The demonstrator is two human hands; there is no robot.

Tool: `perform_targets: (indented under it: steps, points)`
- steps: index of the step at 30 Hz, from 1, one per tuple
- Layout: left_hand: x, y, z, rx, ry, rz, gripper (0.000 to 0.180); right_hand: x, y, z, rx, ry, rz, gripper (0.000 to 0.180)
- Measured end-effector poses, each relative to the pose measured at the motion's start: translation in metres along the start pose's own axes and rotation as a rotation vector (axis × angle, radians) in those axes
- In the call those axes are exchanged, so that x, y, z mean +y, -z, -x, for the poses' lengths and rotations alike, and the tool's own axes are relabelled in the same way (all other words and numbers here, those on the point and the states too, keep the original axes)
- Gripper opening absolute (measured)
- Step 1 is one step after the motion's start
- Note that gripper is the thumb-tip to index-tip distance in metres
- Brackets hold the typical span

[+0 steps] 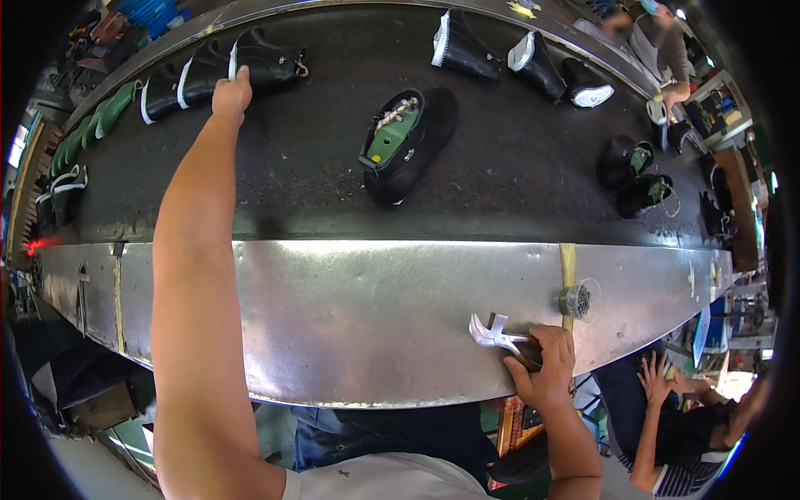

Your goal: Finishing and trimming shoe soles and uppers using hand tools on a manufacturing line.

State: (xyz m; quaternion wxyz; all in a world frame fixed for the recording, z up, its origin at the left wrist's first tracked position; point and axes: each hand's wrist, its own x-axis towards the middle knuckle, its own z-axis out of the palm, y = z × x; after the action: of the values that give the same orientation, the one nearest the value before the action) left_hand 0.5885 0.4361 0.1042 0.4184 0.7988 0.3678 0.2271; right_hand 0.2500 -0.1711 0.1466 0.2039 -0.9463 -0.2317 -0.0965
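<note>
My left hand [233, 96] reaches to the far left and is closed on the end of a black shoe upper [265, 62] with a white edge, lying on its side on the dark belt. Its fingertips are partly hidden. Near the front edge of the metal ledge, my right hand [546, 367] is wrapped around the handle of lasting pincers [492, 332], whose curved silver jaws point left. Between the two hands, farther off, a black shoe upper [408, 158] with a green last and a cord inside sits on the belt.
More black uppers [467, 50] and green lasts [117, 108] line the dark belt [300, 175]. A clear cup of small nails [575, 300] stands on the metal ledge [358, 325]. One person [658, 50] is across at far right; another person's hands [658, 383] are at lower right.
</note>
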Motion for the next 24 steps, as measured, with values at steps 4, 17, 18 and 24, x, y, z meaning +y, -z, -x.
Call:
perform_targets:
  steps: [4, 17, 18, 24]
  points:
    - [-0.015, 0.004, -0.018, 0.061, 0.010, 0.104, 0.055, 0.001, -0.009, -0.002, 0.006, 0.027, -0.054, 0.054]
    - [-0.001, 0.186, 0.226, -0.647, 0.184, 1.177, 0.045, -0.007, -0.013, 0.010, 0.121, 0.064, -0.080, 0.048]
    - [-0.013, 0.208, 0.248, -0.675, 0.187, 1.199, 0.046, -0.008, -0.015, 0.011, 0.126, 0.075, -0.094, 0.048]
    - [-0.060, 0.291, 0.344, -0.658, -0.005, 1.142, 0.036, -0.032, -0.016, 0.041, 0.226, 0.168, -0.107, 0.045]
